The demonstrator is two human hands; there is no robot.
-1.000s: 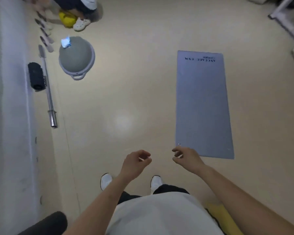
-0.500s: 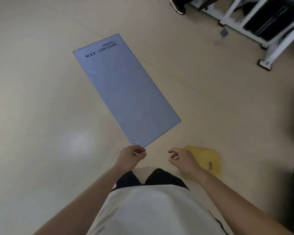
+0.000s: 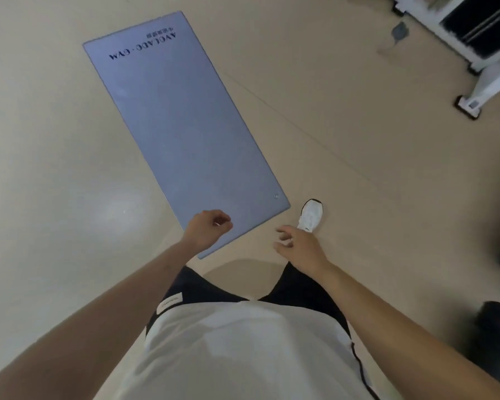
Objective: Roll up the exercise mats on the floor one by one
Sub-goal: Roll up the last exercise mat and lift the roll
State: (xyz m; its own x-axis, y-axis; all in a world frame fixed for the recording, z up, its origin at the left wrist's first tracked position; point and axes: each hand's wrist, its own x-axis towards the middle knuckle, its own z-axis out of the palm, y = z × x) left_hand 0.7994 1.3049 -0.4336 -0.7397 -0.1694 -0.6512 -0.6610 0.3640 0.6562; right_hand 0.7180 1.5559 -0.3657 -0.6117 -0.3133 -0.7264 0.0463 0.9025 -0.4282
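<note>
A grey-blue exercise mat (image 3: 182,122) lies flat and unrolled on the beige floor, running from upper left down to its near short edge just in front of me. Dark lettering marks its far end. My left hand (image 3: 207,230) hangs above the mat's near left corner, fingers loosely curled, holding nothing. My right hand (image 3: 299,245) hovers to the right of the near edge, over bare floor, fingers relaxed and empty. Neither hand touches the mat.
My white shoe (image 3: 311,215) stands beside the mat's near right corner. A white equipment frame (image 3: 485,67) with black pads fills the upper right. Dark round objects (image 3: 497,321) sit at the right edge. Open floor lies left of the mat.
The view has swung right and closer to the mat. The wall, barbell and balance ball are out of sight. My foot has stepped beside the mat's near corner; both hands stay empty.
</note>
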